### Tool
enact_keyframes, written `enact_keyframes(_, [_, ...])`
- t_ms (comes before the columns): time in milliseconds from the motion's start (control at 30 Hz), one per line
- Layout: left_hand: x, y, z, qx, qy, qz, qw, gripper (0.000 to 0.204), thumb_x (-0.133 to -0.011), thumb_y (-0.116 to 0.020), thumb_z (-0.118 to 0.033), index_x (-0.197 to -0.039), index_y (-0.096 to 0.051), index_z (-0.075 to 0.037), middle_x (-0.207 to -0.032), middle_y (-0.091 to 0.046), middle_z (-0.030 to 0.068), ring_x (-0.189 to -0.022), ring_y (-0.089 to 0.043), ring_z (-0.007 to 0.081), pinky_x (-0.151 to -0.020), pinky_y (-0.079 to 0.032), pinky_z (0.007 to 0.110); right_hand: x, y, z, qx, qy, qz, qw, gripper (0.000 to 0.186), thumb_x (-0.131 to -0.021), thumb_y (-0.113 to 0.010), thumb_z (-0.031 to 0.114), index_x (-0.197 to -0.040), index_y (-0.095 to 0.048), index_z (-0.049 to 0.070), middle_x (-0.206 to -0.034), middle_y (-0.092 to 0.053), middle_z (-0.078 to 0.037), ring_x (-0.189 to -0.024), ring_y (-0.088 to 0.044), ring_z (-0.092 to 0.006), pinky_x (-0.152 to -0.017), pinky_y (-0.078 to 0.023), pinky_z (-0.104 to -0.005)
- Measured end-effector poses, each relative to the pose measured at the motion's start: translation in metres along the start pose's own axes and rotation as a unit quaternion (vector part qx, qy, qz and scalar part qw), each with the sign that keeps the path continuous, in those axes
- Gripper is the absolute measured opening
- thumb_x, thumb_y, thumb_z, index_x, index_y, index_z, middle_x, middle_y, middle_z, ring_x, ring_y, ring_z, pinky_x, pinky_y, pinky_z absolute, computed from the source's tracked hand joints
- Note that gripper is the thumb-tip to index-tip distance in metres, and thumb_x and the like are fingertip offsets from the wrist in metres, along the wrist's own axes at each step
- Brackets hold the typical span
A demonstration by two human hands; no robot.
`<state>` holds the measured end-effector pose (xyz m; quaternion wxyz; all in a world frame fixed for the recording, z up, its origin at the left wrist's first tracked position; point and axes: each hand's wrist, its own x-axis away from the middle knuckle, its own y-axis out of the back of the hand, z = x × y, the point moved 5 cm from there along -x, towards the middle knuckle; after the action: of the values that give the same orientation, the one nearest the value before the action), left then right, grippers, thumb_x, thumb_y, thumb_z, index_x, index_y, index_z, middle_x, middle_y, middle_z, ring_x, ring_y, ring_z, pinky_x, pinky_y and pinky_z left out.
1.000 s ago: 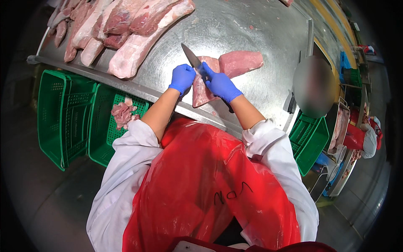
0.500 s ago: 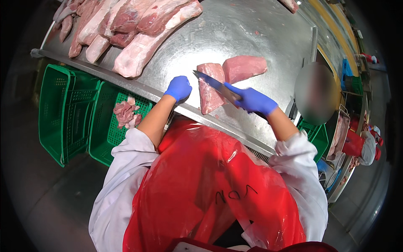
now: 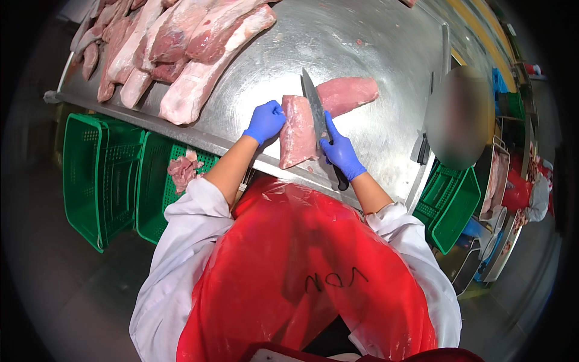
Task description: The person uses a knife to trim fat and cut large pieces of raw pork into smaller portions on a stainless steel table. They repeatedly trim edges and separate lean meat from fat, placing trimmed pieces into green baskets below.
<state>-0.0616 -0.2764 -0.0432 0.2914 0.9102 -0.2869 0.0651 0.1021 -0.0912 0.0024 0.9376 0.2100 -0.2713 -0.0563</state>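
Two pale pink pieces of trimmed pork loin lie on the steel table (image 3: 386, 139) in front of me. The nearer pork loin piece (image 3: 297, 134) points towards me, and the other pork loin piece (image 3: 350, 95) slants off to the right behind it. My right hand (image 3: 342, 151), in a blue glove, grips the dark handle of a knife (image 3: 313, 99). Its long blade points away from me along the nearer piece's right side, tip beyond the meat. My left hand (image 3: 266, 122), also gloved in blue, is curled closed against that piece's left edge; no object shows in it.
Large untrimmed cuts of meat (image 3: 193, 84) are heaped at the table's far left. Below the left edge stand green crates (image 3: 84, 181), one with meat scraps (image 3: 184, 171) inside. Another green crate (image 3: 455, 205) is at the right, near a dark-handled tool (image 3: 424, 149) on the table edge.
The knife has swung from lying across the nearer piece to alongside its right side. My left hand has moved right, up to the meat. My right hand has come left and nearer to me.
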Motion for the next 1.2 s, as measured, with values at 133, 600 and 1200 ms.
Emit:
enact_keyframes(133, [0.006, -0.007, -0.009, 0.033, -0.072, 0.042, 0.996, 0.012, -0.085, -0.067, -0.016, -0.089, -0.066, -0.004, -0.079, -0.069, 0.0125, -0.07, -0.065, 0.0236, -0.07, -0.053, 0.034, 0.004, 0.003, -0.002, 0.003, 0.004, -0.005, 1.0, 0.081, -0.094, -0.058, 0.011, -0.162, -0.019, 0.033, -0.065, -0.063, -0.015, -0.051, -0.061, -0.0218, -0.059, -0.054, -0.0373])
enact_keyframes(600, [0.029, -0.003, -0.019, -0.097, -0.214, -0.089, 0.968, 0.007, -0.086, -0.066, -0.009, -0.088, -0.065, -0.003, -0.085, -0.065, 0.0206, -0.074, -0.066, 0.039, -0.068, -0.054, 0.043, -0.039, -0.011, 0.049, 0.285, 0.104, 0.149, 0.941, 0.075, -0.094, -0.052, 0.022, -0.161, -0.021, 0.035, -0.095, -0.071, -0.025, -0.077, -0.07, -0.0402, -0.074, -0.055, -0.048])
enact_keyframes(1200, [0.049, 0.011, -0.02, -0.084, -0.228, -0.107, 0.964, 0.006, -0.085, -0.065, -0.01, -0.085, -0.064, -0.004, -0.078, -0.063, 0.0156, -0.066, -0.063, 0.0316, -0.063, -0.053, 0.04, -0.037, 0.071, 0.061, 0.194, 0.021, 0.403, 0.894, 0.074, -0.089, -0.06, 0.007, -0.154, -0.042, 0.037, -0.077, -0.063, -0.004, -0.057, -0.054, -0.0119, -0.053, -0.047, -0.03])
